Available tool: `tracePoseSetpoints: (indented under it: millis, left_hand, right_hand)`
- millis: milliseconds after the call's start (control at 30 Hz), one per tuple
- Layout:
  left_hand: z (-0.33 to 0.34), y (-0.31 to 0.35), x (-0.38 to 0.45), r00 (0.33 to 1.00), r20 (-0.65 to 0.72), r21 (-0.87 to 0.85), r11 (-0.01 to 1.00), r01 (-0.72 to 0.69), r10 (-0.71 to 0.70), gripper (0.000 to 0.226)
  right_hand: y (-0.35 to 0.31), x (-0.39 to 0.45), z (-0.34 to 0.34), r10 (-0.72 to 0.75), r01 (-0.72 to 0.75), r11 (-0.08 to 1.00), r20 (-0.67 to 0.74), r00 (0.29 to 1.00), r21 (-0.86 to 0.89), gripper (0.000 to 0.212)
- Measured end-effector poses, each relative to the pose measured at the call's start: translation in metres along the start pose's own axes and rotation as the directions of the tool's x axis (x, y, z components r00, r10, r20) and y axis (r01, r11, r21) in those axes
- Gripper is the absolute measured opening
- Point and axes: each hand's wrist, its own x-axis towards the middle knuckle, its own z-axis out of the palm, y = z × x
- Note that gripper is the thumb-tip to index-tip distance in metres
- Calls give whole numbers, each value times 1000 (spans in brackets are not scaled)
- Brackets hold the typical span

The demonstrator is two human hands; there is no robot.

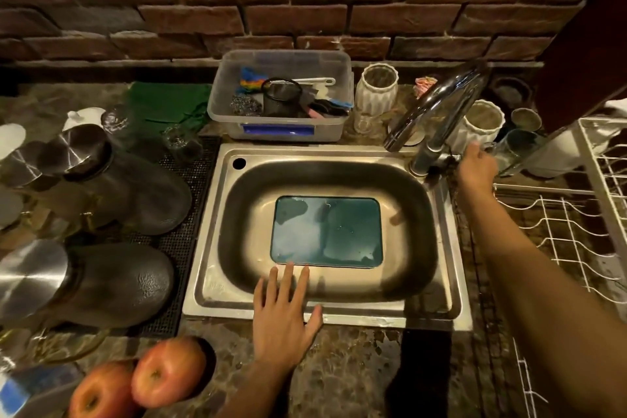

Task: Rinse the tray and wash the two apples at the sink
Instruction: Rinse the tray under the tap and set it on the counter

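Observation:
A teal rectangular tray (pixel 327 231) lies flat in the bottom of the steel sink (pixel 437 258). My left hand (pixel 283 319) hovers open over the sink's front rim, fingers spread just short of the tray. My right hand (pixel 475 168) reaches to the base of the chrome tap (pixel 437 112) at the sink's back right corner; its fingers are hidden behind the tap, so I cannot tell whether they grip the handle. Two red apples sit on the counter at the bottom left, one apple (pixel 169 372) to the right of the other apple (pixel 101 390). No water runs from the spout.
A clear plastic tub (pixel 281 95) of scrubbers stands behind the sink. Two white ribbed jars (pixel 375 88) flank the tap. Upturned dark pots (pixel 112 282) and steel lids crowd the left counter. A white wire dish rack (pixel 583 231) fills the right side. Brick wall behind.

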Motion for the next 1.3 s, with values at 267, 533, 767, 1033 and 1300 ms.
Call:
tracePoseSetpoints:
  millis: [267, 533, 767, 1033, 1300]
  left_hand:
    - [2, 0, 1, 1000, -13, 8, 1000, 7, -7, 72]
    - [5, -1, 1, 1000, -25, -12, 1000, 9, -10, 72]
    - [8, -2, 2, 1000, -25, -21, 1000, 13, -14, 73]
    - [7, -2, 2, 1000, -15, -37, 999, 25, -25, 72]
    - [5, -2, 1, 999, -24, -42, 999, 26, -27, 73]
  right_hand:
    - [11, 9, 4, -47, 48, 999, -40, 998, 23, 43]
    - [30, 9, 5, -92, 93, 991, -10, 996, 101, 43]
    - [32, 15, 4, -154, 156, 986, -25, 988, 62, 36]
    - [39, 33, 4, 81, -79, 977, 2, 997, 197, 34]
    - [33, 35, 4, 229, -240, 850, 82, 970, 469, 28]
